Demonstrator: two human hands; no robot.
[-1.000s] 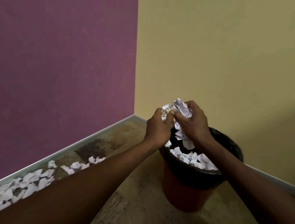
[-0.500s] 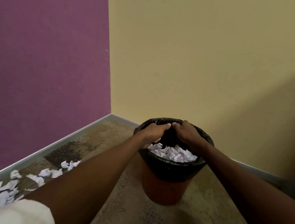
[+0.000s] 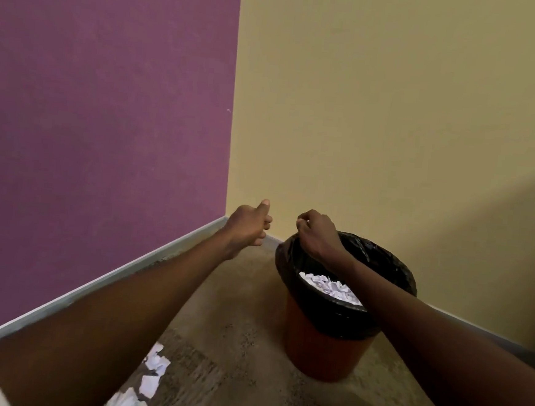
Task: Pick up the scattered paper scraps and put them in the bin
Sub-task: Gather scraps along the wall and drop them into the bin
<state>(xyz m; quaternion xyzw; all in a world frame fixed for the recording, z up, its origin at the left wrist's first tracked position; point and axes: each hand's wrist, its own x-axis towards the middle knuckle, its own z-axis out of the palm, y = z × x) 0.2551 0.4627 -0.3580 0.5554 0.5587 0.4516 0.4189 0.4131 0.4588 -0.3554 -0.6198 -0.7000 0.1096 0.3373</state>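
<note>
Left hand loosely curled, thumb up, holding nothing. Right hand curled, empty, above bin; scraps below it.

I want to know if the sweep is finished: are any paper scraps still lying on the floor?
Yes, white paper scraps lie on the floor beside the left arm, outside the bin.
</note>
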